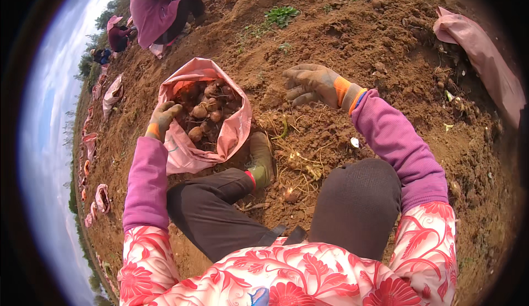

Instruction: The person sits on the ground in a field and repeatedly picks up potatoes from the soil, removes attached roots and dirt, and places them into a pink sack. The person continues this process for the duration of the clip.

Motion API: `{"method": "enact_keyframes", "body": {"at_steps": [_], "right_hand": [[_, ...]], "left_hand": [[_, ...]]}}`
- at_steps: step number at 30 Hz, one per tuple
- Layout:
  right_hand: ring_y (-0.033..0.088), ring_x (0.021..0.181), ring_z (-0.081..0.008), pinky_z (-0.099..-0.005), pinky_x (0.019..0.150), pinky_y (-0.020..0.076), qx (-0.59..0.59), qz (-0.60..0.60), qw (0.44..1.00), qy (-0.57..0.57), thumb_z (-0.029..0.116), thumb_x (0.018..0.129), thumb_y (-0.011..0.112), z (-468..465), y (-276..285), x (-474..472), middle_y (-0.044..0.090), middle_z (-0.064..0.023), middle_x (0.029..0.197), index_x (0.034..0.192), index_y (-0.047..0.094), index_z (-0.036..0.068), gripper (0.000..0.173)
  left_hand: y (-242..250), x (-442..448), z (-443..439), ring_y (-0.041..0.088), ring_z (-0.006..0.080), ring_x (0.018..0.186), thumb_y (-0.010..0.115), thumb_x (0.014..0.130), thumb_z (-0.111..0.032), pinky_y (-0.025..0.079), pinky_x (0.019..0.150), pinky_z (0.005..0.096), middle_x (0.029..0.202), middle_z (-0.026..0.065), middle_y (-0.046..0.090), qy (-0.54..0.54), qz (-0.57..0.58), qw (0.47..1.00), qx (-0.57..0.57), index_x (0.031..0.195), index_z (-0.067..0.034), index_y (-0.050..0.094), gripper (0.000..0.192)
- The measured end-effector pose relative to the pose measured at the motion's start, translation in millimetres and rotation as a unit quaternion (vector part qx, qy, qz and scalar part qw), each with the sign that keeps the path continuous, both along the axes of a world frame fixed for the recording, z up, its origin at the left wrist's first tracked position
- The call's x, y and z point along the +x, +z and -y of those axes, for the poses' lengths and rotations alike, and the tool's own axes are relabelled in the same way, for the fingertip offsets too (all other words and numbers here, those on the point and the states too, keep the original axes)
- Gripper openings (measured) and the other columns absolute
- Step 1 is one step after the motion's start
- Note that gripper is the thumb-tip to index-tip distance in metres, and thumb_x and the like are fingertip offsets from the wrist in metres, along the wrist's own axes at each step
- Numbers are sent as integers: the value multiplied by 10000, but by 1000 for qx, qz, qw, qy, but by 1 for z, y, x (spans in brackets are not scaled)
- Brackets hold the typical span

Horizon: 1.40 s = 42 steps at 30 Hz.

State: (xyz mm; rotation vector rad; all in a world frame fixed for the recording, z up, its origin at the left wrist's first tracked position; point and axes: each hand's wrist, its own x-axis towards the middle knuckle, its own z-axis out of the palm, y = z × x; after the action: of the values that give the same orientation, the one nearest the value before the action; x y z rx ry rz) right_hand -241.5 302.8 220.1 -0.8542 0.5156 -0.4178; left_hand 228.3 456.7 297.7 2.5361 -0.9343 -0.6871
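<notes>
A pink woven sack (pixel 233 142) stands with its mouth wide, partly filled with round brown corms or tubers (pixel 199 111). At the sack's left rim, my gloved left hand (pixel 164 118) grips the fabric, thumb over the edge. My gloved right hand (pixel 312 84) hangs above the soil to the right of the sack, fingers spread a little and nothing seen in them. Below it on the ground lie pale roots and stems (pixel 306 163). A brownish tuber (pixel 291 194) rests between my legs.
My green boot (pixel 261 161) touches the ground beside the sack. To the far right lies a long pink sack (pixel 479 53). A person in purple (pixel 155 10) crouches upper left, others beyond. More sacks (pixel 113 95) line the field's left. A leafy green plant (pixel 282 15) grows ahead.
</notes>
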Motion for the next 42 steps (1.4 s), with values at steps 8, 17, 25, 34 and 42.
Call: {"method": "enact_keyframes", "body": {"at_steps": [8, 17, 25, 34, 42], "right_hand": [[665, 917, -174, -335, 853, 564, 54, -464, 763, -447, 296, 963, 716, -251, -80, -426, 681, -44, 1156, 1299, 626, 78, 410], [487, 1358, -473, -497, 1127, 436, 18, -678, 699, -228, 187, 896, 709, -381, -180, -324, 191, -273, 1649, 1551, 359, 361, 763], [448, 1379, -421, -512, 1107, 394, -42, -831, 553, -46, 218, 847, 721, -476, -162, -382, 425, -133, 1554, 1465, 493, 304, 665], [633, 1208, -209, -328, 1019, 492, 210, -412, 740, -488, 72, 822, 793, -429, -201, -362, 681, -129, 1286, 1371, 570, -15, 599], [655, 1143, -280, -375, 996, 480, -344, -231, 851, -323, 218, 837, 787, -197, -94, -286, 699, -172, 1197, 1174, 670, 17, 409]], "left_hand": [[-40, -124, -12, 615, 131, 1035, 713, 950, -148, 513, 872, 269, 1165, 5, 670, -263, -202, 939, 94, 1335, -27, 626, 413], [-137, -240, -7, 658, 177, 1088, 698, 952, -93, 521, 960, 322, 1224, 88, 705, -388, -334, 856, 75, 1365, 21, 591, 442], [-171, -289, -27, 672, 183, 1059, 693, 954, -86, 543, 934, 331, 1194, 97, 714, -369, -336, 854, 145, 1330, 16, 609, 399], [-132, -408, 23, 686, 196, 1042, 686, 959, -90, 560, 923, 339, 1175, 113, 719, -387, -470, 788, 87, 1318, 9, 616, 379], [-111, -581, 55, 662, 166, 845, 638, 1001, -288, 556, 736, 306, 1003, 68, 670, -359, -621, 696, 41, 1443, -73, 492, 513]]}}
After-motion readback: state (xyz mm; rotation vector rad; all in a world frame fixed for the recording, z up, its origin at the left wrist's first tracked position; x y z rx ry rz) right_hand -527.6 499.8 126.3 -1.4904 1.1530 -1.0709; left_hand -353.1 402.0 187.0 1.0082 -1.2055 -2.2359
